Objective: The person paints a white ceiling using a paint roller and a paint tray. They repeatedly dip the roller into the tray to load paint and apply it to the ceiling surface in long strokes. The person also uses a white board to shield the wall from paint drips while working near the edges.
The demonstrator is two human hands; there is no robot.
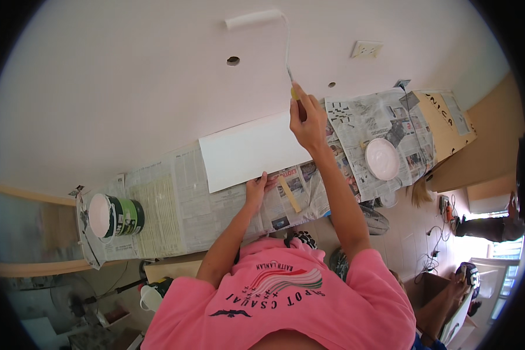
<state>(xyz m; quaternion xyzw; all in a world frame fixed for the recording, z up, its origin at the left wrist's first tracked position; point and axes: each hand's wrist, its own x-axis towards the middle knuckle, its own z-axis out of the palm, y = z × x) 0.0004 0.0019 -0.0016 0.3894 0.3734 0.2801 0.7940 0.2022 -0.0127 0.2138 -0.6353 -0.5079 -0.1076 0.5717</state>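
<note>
My right hand point(309, 123) is closed round the yellow-ended handle of a small paint roller point(254, 19). The roller's white sleeve is high on the pale wall point(157, 76), reached by a long thin wire frame. Below, my left hand point(259, 190) rests at the near edge of a blank white sheet point(251, 150), its fingers partly stretched out on the newspaper. Beside those fingers lies a flat wooden stick point(289, 195). A round tray or lid of pale pinkish paint point(382, 159) sits to the right of my right forearm.
Newspaper point(198, 216) covers the counter along the wall. At its left end a green and white paint bucket point(122, 216) stands tilted in view. An outlet plate point(367, 49) and a hole point(233, 60) interrupt the wall. Cables point(434, 245) and other people are at the right.
</note>
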